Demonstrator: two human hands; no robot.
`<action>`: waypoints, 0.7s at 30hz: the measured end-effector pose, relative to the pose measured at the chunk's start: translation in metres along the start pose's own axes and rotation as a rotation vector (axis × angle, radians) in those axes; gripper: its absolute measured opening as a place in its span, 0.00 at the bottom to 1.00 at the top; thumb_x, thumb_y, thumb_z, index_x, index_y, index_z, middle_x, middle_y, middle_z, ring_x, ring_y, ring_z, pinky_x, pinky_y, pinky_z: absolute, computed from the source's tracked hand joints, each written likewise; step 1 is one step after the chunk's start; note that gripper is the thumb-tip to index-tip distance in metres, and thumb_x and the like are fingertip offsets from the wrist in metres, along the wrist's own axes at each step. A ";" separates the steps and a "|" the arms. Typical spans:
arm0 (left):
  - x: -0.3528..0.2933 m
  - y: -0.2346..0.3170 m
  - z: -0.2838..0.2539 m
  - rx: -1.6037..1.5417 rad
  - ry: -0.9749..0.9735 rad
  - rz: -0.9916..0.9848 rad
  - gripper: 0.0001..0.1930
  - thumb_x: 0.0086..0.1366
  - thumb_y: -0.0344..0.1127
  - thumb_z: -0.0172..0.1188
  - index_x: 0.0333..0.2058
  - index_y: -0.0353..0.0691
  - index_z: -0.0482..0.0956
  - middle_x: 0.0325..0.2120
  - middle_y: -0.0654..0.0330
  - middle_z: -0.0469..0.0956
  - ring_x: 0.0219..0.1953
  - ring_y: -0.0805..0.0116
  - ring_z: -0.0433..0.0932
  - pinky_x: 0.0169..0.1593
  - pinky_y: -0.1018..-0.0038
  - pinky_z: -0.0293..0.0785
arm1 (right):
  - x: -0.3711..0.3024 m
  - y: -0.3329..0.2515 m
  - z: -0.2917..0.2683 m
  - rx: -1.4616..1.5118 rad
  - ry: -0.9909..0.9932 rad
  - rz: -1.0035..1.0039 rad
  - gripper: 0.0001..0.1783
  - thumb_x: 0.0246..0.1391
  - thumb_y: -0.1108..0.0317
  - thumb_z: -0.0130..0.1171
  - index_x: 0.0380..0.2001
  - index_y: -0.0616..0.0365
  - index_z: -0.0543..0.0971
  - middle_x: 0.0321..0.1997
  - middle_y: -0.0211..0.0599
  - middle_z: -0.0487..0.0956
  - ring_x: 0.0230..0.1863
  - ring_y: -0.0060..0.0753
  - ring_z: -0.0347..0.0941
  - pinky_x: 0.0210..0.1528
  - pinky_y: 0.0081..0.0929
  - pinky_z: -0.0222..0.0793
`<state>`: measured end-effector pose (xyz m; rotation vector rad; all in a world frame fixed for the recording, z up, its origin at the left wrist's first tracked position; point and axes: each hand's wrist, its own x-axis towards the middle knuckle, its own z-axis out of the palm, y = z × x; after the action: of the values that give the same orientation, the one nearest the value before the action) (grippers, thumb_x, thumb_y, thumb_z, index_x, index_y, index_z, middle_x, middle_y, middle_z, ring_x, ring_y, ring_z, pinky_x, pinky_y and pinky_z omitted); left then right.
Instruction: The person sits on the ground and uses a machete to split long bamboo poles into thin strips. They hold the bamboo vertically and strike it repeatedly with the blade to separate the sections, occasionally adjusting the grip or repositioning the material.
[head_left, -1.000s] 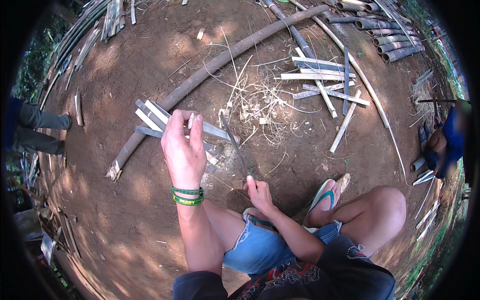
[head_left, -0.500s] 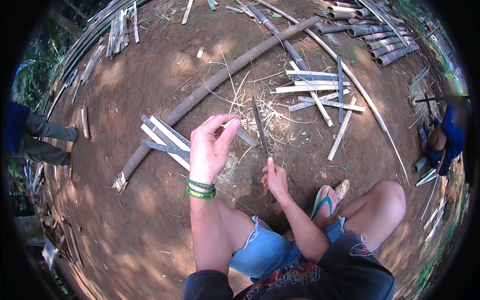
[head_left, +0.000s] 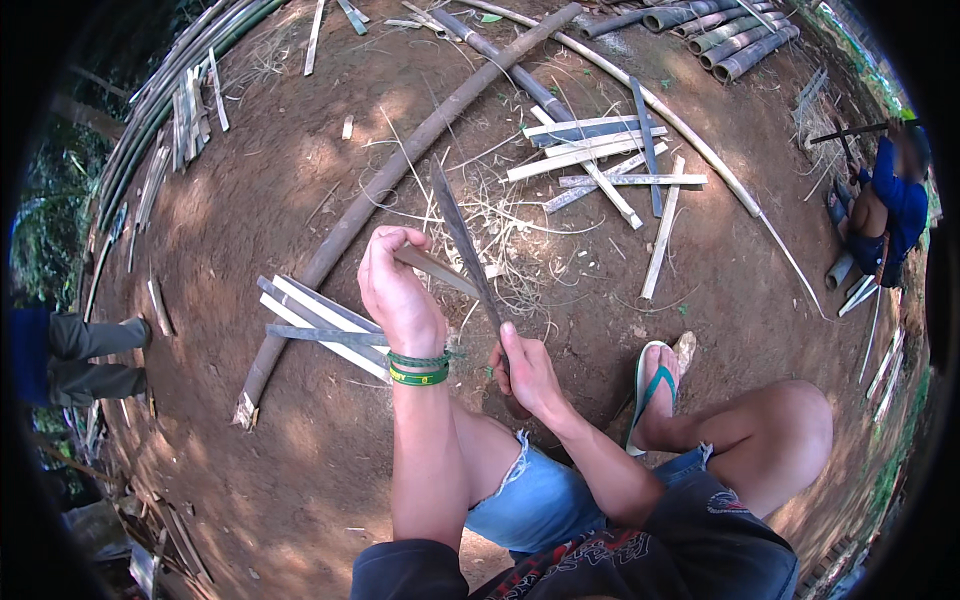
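My left hand, with green bands at the wrist, is closed around one end of a short bamboo strip. The strip points right and slightly downward, and its far end meets or passes behind the blade of a long dark knife. Whether the blade touches the strip, I cannot tell. Wrapped around the knife's handle is my right hand, thumb laid along it; the blade rises upward and leans left. Thin bamboo shavings lie on the ground beyond the knife.
A long bamboo pole crosses the ground, with split strips resting over it. More strips lie crossed to the right. Bamboo tubes are piled at the far right. One person sits right; another's legs show left.
My left hand has turned, and the strip now lies against or behind the blade. The knife leans further left. The whole view has shifted slightly.
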<state>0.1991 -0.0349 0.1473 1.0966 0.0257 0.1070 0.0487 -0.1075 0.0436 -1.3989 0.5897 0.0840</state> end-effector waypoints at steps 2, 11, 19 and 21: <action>-0.007 0.002 -0.003 -0.014 0.172 -0.005 0.20 0.74 0.43 0.49 0.26 0.37 0.74 0.23 0.60 0.73 0.31 0.70 0.70 0.43 0.72 0.65 | -0.004 0.001 0.006 -0.070 -0.040 -0.065 0.37 0.69 0.41 0.43 0.21 0.64 0.78 0.13 0.33 0.70 0.17 0.24 0.68 0.22 0.31 0.64; -0.060 0.004 -0.033 0.094 0.151 0.177 0.18 0.78 0.39 0.42 0.26 0.41 0.64 0.21 0.64 0.62 0.28 0.70 0.63 0.51 0.64 0.66 | 0.015 0.133 -0.045 -0.521 0.049 0.334 0.36 0.67 0.41 0.44 0.31 0.68 0.83 0.31 0.68 0.79 0.42 0.70 0.77 0.46 0.54 0.71; -0.068 0.004 -0.043 0.090 0.218 0.155 0.16 0.78 0.39 0.40 0.27 0.43 0.62 0.22 0.63 0.62 0.31 0.69 0.64 0.55 0.59 0.64 | -0.004 0.124 -0.036 -0.537 0.021 0.024 0.34 0.66 0.43 0.46 0.30 0.67 0.82 0.30 0.65 0.80 0.38 0.72 0.76 0.45 0.56 0.71; -0.063 0.005 -0.036 0.070 0.260 0.159 0.16 0.78 0.38 0.40 0.27 0.43 0.62 0.22 0.63 0.63 0.30 0.69 0.64 0.54 0.60 0.65 | 0.004 0.171 -0.055 -0.679 0.105 0.286 0.39 0.66 0.38 0.43 0.32 0.67 0.84 0.33 0.66 0.80 0.43 0.70 0.77 0.50 0.56 0.71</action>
<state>0.1338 -0.0073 0.1337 1.1475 0.1768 0.3943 -0.0342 -0.1269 -0.1144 -1.9705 0.8975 0.4779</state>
